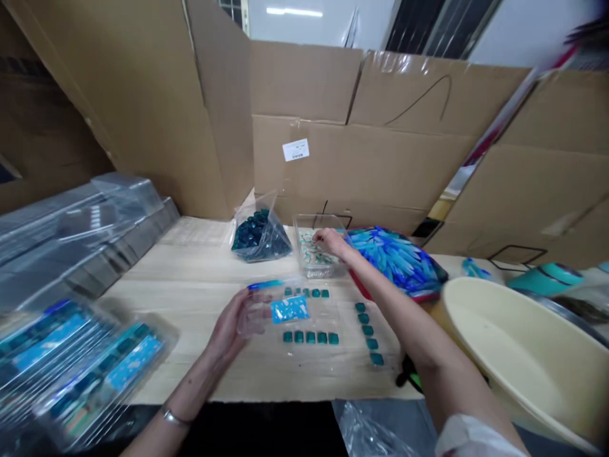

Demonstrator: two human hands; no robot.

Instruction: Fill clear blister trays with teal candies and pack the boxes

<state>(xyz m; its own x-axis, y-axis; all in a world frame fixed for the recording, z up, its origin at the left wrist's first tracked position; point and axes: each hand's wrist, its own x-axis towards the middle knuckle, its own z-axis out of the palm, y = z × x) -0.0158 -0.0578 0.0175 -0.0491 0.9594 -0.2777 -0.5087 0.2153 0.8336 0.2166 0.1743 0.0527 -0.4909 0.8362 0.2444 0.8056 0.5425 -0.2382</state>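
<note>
My left hand (229, 325) grips the near left edge of a clear plastic tray (342, 343). Teal square tiles (311, 337) lie on this tray in short rows, and a blue-and-white rectangular card (290, 310) lies among them. My right hand (330, 241) reaches over the rim of a small clear plastic box (320, 263) holding pale and green pieces. Whether its fingers hold anything is hidden. A clear bag of teal tiles (257, 236) stands to the left of the box.
A blue mosaic panel (397, 261) lies right of the box, and a cream plastic basin (499, 355) sits at the right table edge. Stacked packaged trays (71, 362) fill the left side. Cardboard sheets (361, 152) wall off the back of the wooden table (181, 324).
</note>
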